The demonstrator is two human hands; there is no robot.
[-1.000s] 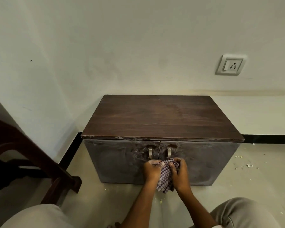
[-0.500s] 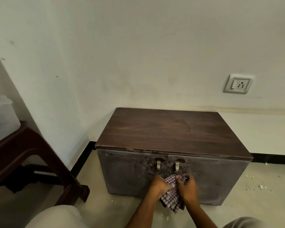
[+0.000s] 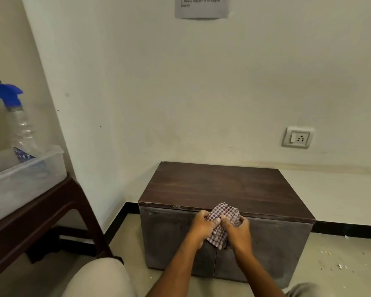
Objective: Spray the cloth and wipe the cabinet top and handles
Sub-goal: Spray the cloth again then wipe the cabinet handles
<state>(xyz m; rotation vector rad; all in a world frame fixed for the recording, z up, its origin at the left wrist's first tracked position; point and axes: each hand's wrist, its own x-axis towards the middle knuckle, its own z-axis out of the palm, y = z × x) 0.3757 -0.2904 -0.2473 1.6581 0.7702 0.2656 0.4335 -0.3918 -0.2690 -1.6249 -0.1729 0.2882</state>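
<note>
A low cabinet with a dark wood top (image 3: 227,185) and dusty grey doors (image 3: 167,239) stands against the wall. I hold a checked cloth (image 3: 223,219) bunched between both hands, in front of the doors' upper middle. My left hand (image 3: 201,228) grips its left side and my right hand (image 3: 238,232) grips its right side. The cloth's top edge reaches the cabinet's front rim. The door handles are hidden behind my hands and the cloth. A clear spray bottle with a blue trigger head (image 3: 15,121) stands in a plastic tub at far left.
The translucent tub (image 3: 28,179) sits on a dark wooden side table (image 3: 51,211) left of the cabinet. A wall socket (image 3: 298,137) and a taped paper note (image 3: 201,7) are on the wall. Crumbs litter the floor (image 3: 338,264) at right. My knee (image 3: 101,279) is low centre.
The view tilted up and to the left, bringing the tub and spray bottle into sight. Both hands with the cloth rose from below the handles to the doors' upper edge.
</note>
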